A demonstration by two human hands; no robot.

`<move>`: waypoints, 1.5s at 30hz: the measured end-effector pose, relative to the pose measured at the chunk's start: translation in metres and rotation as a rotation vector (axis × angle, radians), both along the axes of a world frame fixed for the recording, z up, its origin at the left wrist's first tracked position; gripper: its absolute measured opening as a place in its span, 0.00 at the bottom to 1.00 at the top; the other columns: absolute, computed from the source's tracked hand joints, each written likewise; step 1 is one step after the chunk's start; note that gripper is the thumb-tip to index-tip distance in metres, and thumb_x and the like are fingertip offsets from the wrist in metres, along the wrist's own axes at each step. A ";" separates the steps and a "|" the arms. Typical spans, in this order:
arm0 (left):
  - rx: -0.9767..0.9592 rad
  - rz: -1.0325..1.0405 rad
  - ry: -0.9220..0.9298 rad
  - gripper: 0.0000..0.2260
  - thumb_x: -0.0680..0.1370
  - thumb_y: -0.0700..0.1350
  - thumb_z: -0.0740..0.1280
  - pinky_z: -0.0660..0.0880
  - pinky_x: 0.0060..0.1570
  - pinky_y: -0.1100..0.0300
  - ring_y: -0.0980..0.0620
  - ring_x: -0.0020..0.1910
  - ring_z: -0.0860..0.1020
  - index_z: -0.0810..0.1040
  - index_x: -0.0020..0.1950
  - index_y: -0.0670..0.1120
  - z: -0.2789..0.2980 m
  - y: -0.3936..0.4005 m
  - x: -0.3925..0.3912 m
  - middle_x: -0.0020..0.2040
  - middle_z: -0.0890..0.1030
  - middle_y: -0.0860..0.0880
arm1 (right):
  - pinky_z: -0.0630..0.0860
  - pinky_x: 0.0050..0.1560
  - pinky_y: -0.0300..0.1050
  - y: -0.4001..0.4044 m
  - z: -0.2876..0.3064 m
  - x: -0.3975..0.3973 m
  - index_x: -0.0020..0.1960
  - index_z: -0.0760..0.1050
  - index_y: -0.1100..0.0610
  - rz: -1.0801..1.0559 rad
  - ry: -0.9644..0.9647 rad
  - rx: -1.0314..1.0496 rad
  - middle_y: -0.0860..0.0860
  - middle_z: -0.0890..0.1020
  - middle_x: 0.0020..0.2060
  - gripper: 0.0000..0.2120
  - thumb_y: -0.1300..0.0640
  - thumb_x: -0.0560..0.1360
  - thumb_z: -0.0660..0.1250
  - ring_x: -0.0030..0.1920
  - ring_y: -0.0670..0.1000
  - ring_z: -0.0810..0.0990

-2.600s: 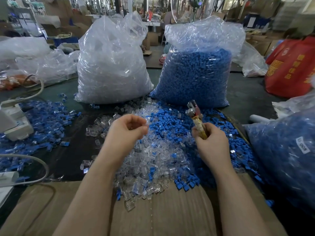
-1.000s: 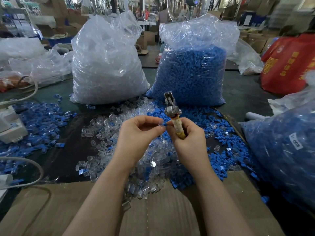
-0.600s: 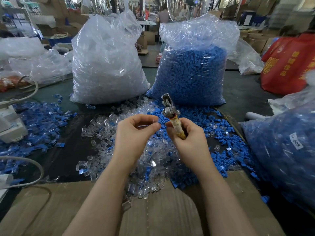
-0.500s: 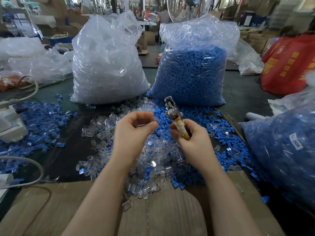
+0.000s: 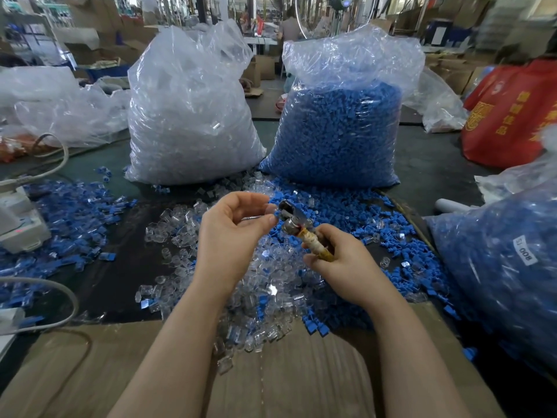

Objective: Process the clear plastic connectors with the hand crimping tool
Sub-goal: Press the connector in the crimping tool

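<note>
My right hand [image 5: 346, 260] grips the hand crimping tool [image 5: 297, 226] by its yellowish taped handle, the metal head tilted up and to the left. My left hand [image 5: 232, 236] pinches a small clear plastic connector [image 5: 269, 210] between thumb and fingertips, right at the tool's jaws. Whether the connector sits inside the jaws I cannot tell. Below both hands lies a loose heap of clear connectors [image 5: 265, 285] mixed with blue pieces [image 5: 355, 218] on the dark table.
A big bag of clear parts [image 5: 190, 116] and a bag of blue parts [image 5: 337, 128] stand behind the heap. Another blue-filled bag [image 5: 506, 267] is at the right, a white device with cables [image 5: 21, 224] at the left, and cardboard [image 5: 286, 378] lies nearest me.
The tool's head has tipped down toward my left hand, and my left fingertips have moved right with the clear connector until they meet the jaws.
</note>
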State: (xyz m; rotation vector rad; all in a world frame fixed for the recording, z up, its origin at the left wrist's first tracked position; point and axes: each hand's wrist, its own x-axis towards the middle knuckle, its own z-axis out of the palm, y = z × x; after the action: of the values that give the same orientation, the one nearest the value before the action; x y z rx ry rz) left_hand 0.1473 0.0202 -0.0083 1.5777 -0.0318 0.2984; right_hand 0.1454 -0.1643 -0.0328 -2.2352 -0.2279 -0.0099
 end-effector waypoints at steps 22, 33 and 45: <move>0.154 0.024 -0.009 0.10 0.69 0.39 0.78 0.80 0.43 0.62 0.57 0.41 0.85 0.85 0.39 0.55 -0.004 -0.013 0.000 0.38 0.86 0.56 | 0.63 0.29 0.34 0.026 0.000 -0.001 0.36 0.69 0.48 -0.120 -0.296 0.281 0.40 0.74 0.28 0.13 0.52 0.77 0.70 0.28 0.42 0.69; 0.106 0.031 0.007 0.09 0.71 0.36 0.76 0.80 0.43 0.65 0.56 0.41 0.84 0.84 0.43 0.50 -0.002 -0.009 -0.001 0.40 0.86 0.54 | 0.67 0.32 0.44 0.015 -0.001 0.002 0.43 0.75 0.55 -0.065 -0.165 0.312 0.46 0.74 0.29 0.08 0.51 0.76 0.70 0.29 0.45 0.68; -0.008 0.007 -0.018 0.12 0.72 0.32 0.74 0.81 0.47 0.62 0.54 0.45 0.85 0.80 0.49 0.47 -0.001 0.001 0.001 0.43 0.86 0.50 | 0.72 0.39 0.51 0.002 -0.003 0.002 0.45 0.71 0.51 0.030 -0.006 0.047 0.48 0.76 0.37 0.08 0.53 0.75 0.70 0.36 0.50 0.74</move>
State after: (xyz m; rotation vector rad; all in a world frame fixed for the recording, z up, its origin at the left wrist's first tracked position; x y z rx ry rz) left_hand 0.1483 0.0212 -0.0093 1.5671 -0.0395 0.3178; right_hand 0.1474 -0.1618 -0.0355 -2.1846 -0.2619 -0.0053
